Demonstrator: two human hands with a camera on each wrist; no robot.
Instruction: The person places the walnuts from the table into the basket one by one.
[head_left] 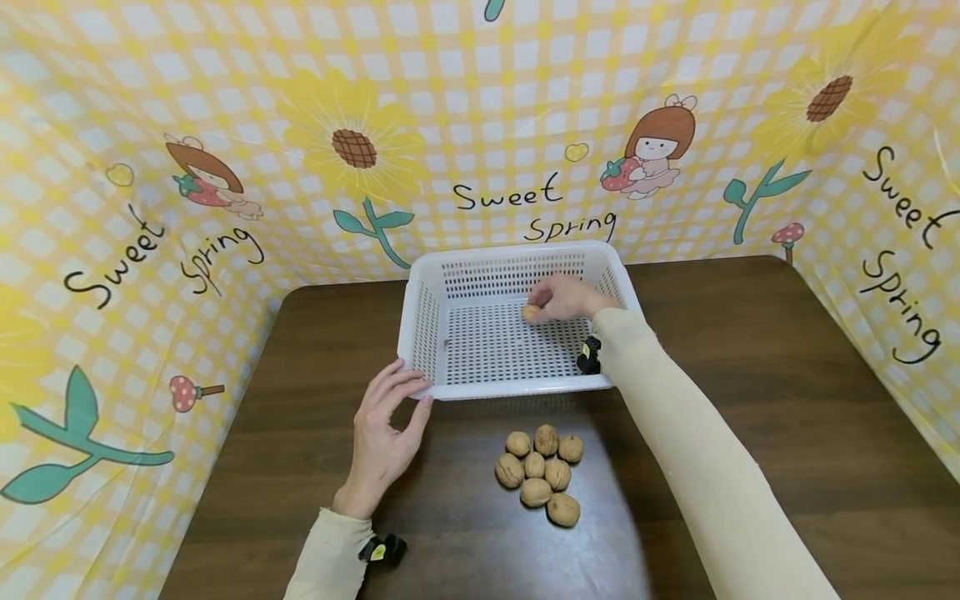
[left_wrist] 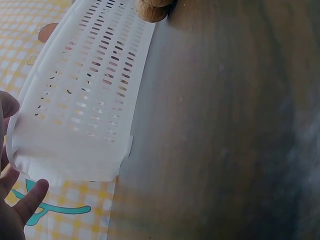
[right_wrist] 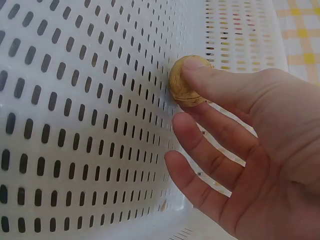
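Observation:
A white perforated plastic basket (head_left: 517, 388) stands on the table. Inside it, my right hand (head_left: 566, 298) pinches a walnut (right_wrist: 187, 80) between thumb and index finger, close over the slotted floor. The other fingers of that hand (right_wrist: 270, 130) spread apart below the walnut. My left hand (head_left: 386, 425) rests at the basket's front left corner, its fairly straight fingers and thumb touching the rim. In the left wrist view only some fingertips (left_wrist: 35, 195) of it show. Several more walnuts (head_left: 535, 465) lie in a loose cluster on the table before the basket.
The dark wood-grain table (head_left: 735, 375) extends to both sides of the basket. A yellow checked cloth (head_left: 480, 108) with printed flowers and lettering hangs behind the table and along its sides. A black strap device (head_left: 383, 550) sits at the left wrist.

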